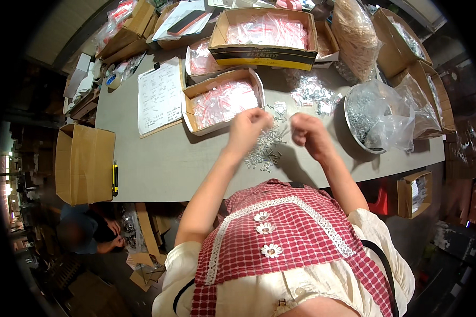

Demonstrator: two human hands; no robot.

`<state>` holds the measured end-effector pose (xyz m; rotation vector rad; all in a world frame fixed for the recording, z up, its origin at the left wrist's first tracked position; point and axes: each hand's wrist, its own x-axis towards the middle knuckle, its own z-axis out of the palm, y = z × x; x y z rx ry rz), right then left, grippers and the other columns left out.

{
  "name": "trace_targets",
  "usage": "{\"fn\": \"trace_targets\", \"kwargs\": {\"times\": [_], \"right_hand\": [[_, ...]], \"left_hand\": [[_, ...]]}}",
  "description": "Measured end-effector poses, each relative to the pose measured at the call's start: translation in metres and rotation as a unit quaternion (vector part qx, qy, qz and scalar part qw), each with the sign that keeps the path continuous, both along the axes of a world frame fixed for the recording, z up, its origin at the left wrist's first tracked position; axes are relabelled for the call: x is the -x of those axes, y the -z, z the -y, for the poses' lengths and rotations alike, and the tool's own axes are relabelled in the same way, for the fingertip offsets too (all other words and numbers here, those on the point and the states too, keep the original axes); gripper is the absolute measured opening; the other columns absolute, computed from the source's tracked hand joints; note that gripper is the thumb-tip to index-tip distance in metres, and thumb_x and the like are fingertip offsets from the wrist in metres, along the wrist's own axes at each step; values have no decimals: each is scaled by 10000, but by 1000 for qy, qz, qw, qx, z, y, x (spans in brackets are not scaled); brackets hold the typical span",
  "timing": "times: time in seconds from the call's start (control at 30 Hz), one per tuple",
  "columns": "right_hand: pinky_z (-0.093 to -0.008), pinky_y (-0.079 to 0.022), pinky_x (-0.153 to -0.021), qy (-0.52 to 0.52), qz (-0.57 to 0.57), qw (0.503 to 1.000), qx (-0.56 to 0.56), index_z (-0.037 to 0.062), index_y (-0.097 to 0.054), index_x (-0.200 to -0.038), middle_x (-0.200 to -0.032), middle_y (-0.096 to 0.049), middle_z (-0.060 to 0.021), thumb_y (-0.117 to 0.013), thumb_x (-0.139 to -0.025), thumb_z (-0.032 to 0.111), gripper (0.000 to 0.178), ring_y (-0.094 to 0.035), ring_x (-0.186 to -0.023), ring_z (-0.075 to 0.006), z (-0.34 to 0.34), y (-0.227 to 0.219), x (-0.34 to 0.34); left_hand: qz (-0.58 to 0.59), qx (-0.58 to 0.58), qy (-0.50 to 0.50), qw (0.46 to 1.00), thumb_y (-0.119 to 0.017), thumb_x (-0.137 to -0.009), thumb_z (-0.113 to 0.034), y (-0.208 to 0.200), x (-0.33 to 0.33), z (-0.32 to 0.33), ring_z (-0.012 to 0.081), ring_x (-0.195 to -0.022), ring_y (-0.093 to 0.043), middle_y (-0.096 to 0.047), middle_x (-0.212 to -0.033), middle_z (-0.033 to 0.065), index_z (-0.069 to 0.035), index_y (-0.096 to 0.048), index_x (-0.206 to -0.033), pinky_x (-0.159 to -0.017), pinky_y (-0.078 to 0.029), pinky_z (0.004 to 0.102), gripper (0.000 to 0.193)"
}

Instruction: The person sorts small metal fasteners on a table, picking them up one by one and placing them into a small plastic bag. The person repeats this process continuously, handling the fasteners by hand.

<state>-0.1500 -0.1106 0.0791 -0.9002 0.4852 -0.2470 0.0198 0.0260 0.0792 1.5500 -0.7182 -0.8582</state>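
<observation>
My left hand (250, 130) is raised over the table, thumb and fingertips pinched together. Across a small gap my right hand (311, 135) is closed with curled, slightly blurred fingers. Whatever either hand holds is too small or hidden to make out. Beneath and between them lies a loose pile of small silver screws (265, 154). Just beyond the fingers is a small clear packet (280, 108). An open cardboard box of red-edged clear zip bags (225, 103) stands beside my left hand. To the right of my right hand is a round metal bowl (354, 138) full of small metal parts, partly covered by clear plastic.
More boxes, including a large black-and-yellow carton (264, 57) of zip bags, line the far side. A clipboard with a written sheet (158, 98) lies left. An empty carton (84, 164) and a yellow-black cutter (115, 178) are at the left edge. Another person (82, 230) sits below left.
</observation>
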Motion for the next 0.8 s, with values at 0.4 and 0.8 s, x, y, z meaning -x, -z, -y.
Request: {"fn": "trace_targets", "kwargs": {"times": [0.4, 0.8], "right_hand": [[-245, -487, -711, 32, -39, 997, 55, 41, -644, -986, -908, -666, -47, -654, -975, 266, 225, -593, -748, -90, -6, 8, -3], [-251, -460, -751, -79, -26, 979, 185, 32, -647, -1032, -915, -634, 7, -651, -954, 194, 180, -570, -797, -89, -17, 26, -26]], "left_hand": [[335, -268, -14, 903, -758, -762, -350, 57, -109, 16, 328, -826, -699, -733, -842, 142, -63, -736, -804, -753, -526, 429, 291], [421, -311, 28, 852, -715, -796, -379, 36, -87, 42, 376, -804, -705, -723, -808, 212, 6, -756, -785, -754, -535, 462, 388]]}}
